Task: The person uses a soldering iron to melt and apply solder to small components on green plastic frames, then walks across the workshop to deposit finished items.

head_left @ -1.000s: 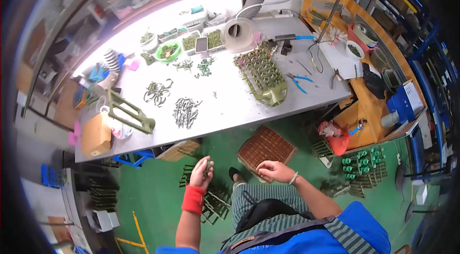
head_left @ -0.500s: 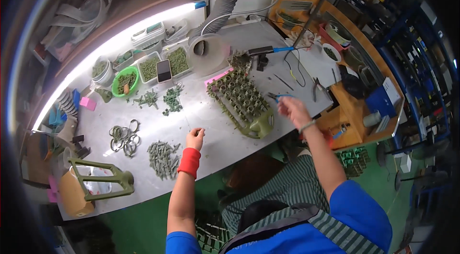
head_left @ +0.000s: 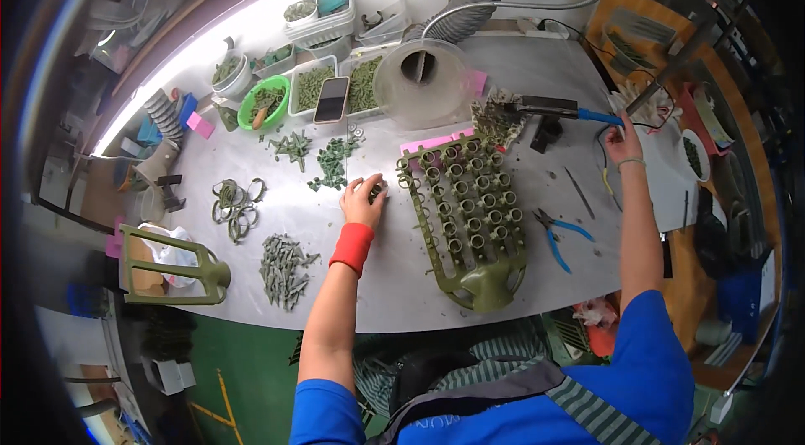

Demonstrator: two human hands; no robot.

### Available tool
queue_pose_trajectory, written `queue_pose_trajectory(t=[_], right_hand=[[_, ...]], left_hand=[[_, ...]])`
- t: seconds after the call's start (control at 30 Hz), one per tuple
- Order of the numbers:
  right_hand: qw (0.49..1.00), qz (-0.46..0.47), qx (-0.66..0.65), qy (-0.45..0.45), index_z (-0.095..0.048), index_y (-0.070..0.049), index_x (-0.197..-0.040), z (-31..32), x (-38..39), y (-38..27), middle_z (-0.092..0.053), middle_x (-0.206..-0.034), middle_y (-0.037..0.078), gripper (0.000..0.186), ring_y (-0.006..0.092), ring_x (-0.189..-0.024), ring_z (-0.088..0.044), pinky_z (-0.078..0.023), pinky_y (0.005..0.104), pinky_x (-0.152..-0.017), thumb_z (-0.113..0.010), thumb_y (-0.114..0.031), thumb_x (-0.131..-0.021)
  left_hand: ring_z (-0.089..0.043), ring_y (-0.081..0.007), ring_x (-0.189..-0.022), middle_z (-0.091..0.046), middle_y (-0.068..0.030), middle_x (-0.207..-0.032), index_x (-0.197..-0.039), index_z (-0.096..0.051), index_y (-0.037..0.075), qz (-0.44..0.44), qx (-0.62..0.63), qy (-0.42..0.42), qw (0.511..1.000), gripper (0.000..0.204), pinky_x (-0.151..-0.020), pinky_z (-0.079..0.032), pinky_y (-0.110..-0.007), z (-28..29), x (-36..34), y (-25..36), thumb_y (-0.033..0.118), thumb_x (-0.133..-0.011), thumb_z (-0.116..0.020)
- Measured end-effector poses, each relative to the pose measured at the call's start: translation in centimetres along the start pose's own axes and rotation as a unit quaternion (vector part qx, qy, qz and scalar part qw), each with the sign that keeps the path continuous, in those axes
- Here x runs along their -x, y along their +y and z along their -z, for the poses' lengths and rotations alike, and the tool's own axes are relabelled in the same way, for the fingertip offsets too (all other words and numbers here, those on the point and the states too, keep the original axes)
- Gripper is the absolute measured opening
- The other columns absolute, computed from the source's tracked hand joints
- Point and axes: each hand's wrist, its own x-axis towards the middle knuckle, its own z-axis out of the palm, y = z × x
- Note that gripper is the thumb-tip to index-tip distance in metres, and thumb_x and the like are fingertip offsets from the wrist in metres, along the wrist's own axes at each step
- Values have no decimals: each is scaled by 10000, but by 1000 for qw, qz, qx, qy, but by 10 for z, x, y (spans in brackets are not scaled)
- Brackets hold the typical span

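My left hand (head_left: 364, 200), below a red wristband, curls around a small dark piece I cannot make out, just left of the olive plastic frame (head_left: 471, 218) with rows of small rings. My right hand (head_left: 621, 140) grips the blue handle of a long black-bodied tool (head_left: 558, 108), whose end lies by a debris pile (head_left: 498, 116). Blue-handled pliers (head_left: 559, 244) lie right of the frame. Left of my left hand are small green pieces (head_left: 334, 161), loose olive rings (head_left: 236, 206) and grey slender pieces (head_left: 285, 269).
An olive cage-like part (head_left: 211, 275) stands at the left edge. At the back are a green basket (head_left: 246, 116), tubs (head_left: 311, 81), a phone (head_left: 331, 100), a clear funnel-shaped hood (head_left: 402, 101) on a grey hose, and a thin metal arm. An orange wooden side bench (head_left: 704, 336) borders the right.
Both hands have risen from below the table edge to over the tabletop. My right hand has reached forward to the back right and taken hold of the blue-handled tool.
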Motion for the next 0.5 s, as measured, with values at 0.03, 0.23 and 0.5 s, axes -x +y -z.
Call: queue_pose_trajectory(t=[0.03,0.23,0.5], right_hand=[[999,7,34,-39,-645,-62,-1020,3,-3,-1,-514,-746,21,293,101,-663,-523,-444,236,-567,-770,-231,-815],[985,81,114,-100,-636,-13,-1030,10,-21,-4,-596,-839,42,269,120,-743,-583,-487,241,-632,-726,-183,-842],[981,66,94,-158,-598,41,-1105,-10,38,-10,-630,-979,86,314,138,-783,-599,-529,240,-735,-646,-187,-895]], left_hand=[[-503,-232,-1116,-661,1,-1053,-1157,-639,235,-32,-12,23,999,368,-981,-336,-427,1,0,-1,208,-797,-712],[-597,-105,-961,-644,-29,-1140,-1150,-629,31,55,398,-86,912,265,-838,-489,-237,36,9,8,60,-887,-638],[-603,-194,-1072,-613,-92,-1172,-1213,-583,-22,182,581,-138,781,321,-966,-484,-285,76,49,13,6,-893,-596]])
